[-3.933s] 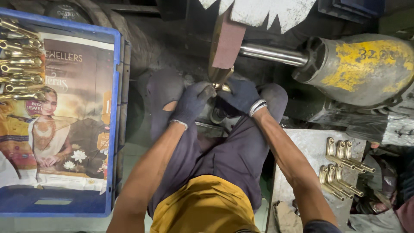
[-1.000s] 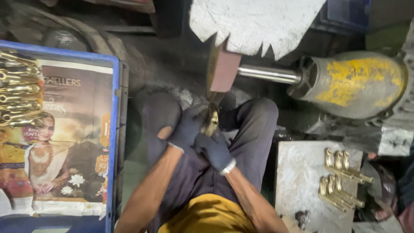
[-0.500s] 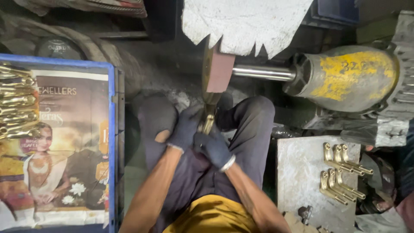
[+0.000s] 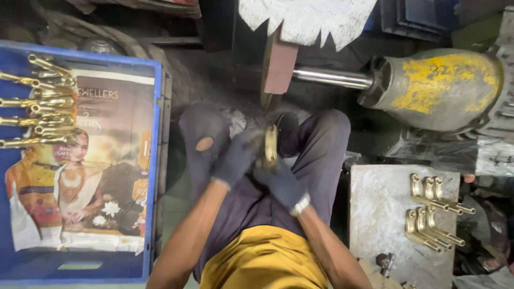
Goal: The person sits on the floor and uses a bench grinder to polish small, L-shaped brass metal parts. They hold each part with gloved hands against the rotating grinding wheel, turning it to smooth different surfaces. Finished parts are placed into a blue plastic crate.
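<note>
Lowered a little from the buffing wheel since half a second ago, you are clenching both gloved grips on one brass fitting: left hand beside it, right hand beneath, above your knees. Outward, finished brass pieces are lying in the blue crate; unpolished handles are resting on the bench. Risk: the wheel could be snatching a loosely gripped fitting or glove.

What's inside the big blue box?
Inside the blue crate lies a printed paper sheet with shiny brass parts piled on its top left corner. The sheet covers most of the crate's floor, so anything beneath it is hidden.
</note>
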